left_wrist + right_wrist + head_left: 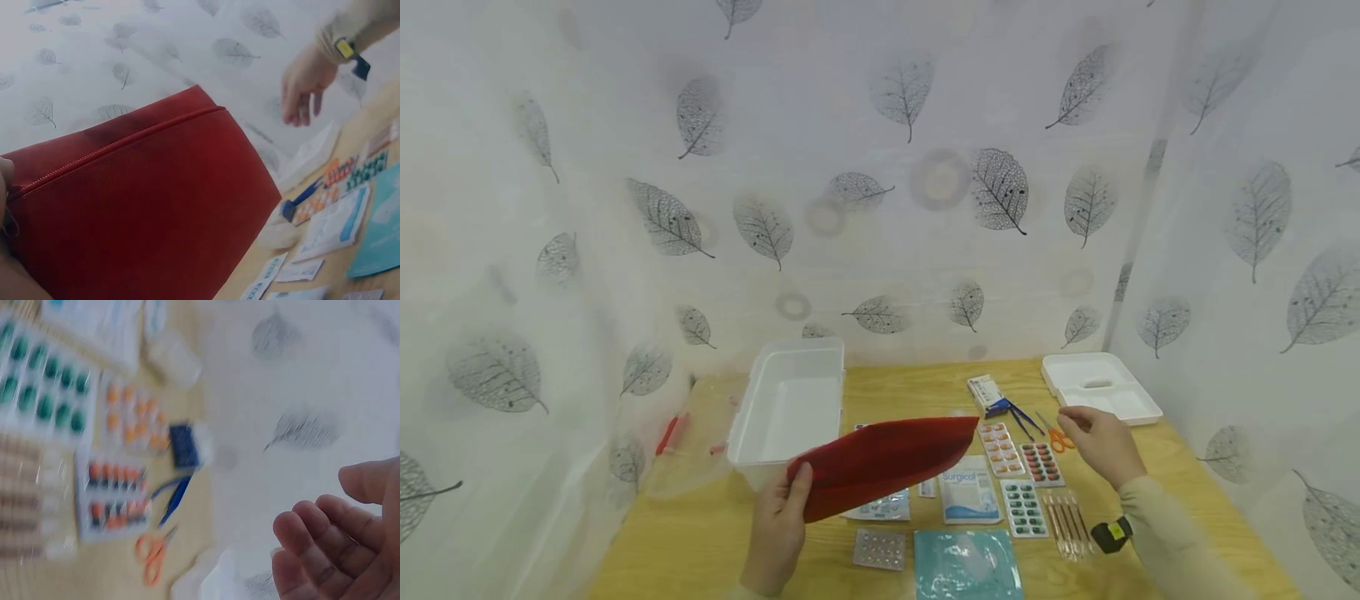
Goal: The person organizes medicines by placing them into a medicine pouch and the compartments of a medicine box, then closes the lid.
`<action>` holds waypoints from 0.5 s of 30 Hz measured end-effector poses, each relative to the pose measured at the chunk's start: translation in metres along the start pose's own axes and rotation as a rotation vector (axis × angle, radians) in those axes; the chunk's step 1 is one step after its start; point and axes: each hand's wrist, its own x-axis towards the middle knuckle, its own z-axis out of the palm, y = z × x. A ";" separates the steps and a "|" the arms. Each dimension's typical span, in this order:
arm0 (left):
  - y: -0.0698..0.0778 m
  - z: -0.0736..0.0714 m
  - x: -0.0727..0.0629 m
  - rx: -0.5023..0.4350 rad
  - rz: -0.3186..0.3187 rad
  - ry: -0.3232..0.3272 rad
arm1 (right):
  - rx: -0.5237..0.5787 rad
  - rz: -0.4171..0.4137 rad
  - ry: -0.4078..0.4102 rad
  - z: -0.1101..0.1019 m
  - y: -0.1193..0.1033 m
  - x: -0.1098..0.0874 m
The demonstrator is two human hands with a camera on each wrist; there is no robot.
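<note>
A red zippered pouch (887, 462) is gripped at its left end by my left hand (778, 525), thumb over the near face. The pouch is lifted above the table, its zipper running along the upper edge in the left wrist view. My right hand (1105, 446) hovers at the right with fingers loosely curled and nothing in them. Beneath and beside that hand lie orange-handled scissors (1060, 440), blue tweezers (1021, 417) and a blister pack of red-and-dark capsules (1042, 465). The pouch hides part of the items behind it.
An open white plastic box (745, 408) stands at the left, a white tray-like lid (1138, 408) at the back right. Around the middle are a Surgical packet (970, 492), green capsules (1024, 508), cotton swabs (1067, 525) and a teal packet (966, 571). Leaf-patterned sheeting encloses the table.
</note>
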 end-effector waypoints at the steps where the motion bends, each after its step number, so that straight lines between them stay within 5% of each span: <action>1: 0.000 0.000 0.000 -0.002 0.006 -0.004 | -0.028 0.010 0.001 0.000 0.011 0.003; 7: -0.004 0.001 -0.001 -0.023 0.061 -0.011 | -0.099 0.119 -0.075 0.006 0.060 0.009; 15: -0.007 0.002 -0.001 -0.030 0.040 -0.034 | -0.142 0.282 -0.226 0.017 0.085 0.019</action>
